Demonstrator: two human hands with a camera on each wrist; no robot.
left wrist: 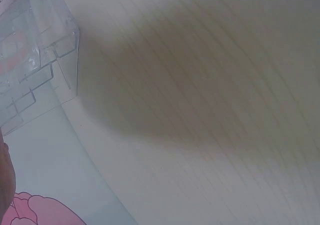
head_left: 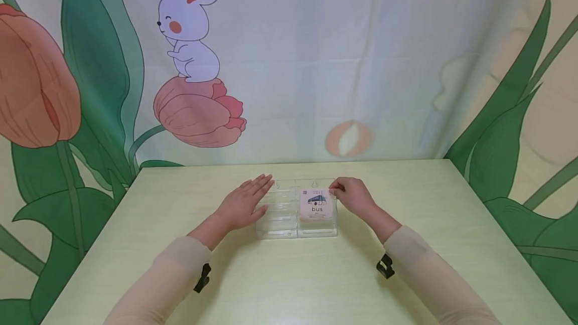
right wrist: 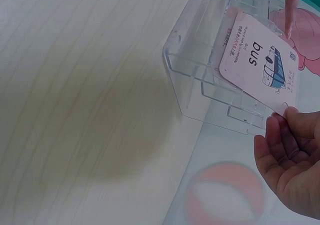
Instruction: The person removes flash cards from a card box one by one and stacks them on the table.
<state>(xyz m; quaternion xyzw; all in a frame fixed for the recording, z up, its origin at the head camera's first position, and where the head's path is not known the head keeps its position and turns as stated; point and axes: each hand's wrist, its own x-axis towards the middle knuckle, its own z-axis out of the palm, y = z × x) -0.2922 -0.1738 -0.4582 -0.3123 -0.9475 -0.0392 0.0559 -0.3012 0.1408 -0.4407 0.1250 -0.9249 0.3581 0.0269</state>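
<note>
A clear plastic tiered rack [head_left: 276,224] with two side-by-side columns stands on the table. In its right column leans a bus flashcard [head_left: 317,210], printed with a blue bus and the word "bus". My right hand [head_left: 354,194] pinches this card's upper right corner between thumb and fingertips, plainly seen in the right wrist view. Behind the bus flashcard [right wrist: 260,67] the edge of another card [right wrist: 226,42] shows. My left hand [head_left: 241,203] lies with straight fingers at the rack's left side; whether it presses on the plastic I cannot tell.
The pale wood-grain table [head_left: 289,280] extends around the rack on all sides. Behind it hangs a printed curtain [head_left: 289,64] with a rabbit and tulips. A black strap piece [head_left: 385,266] hangs under the right sleeve, another [head_left: 202,278] under the left.
</note>
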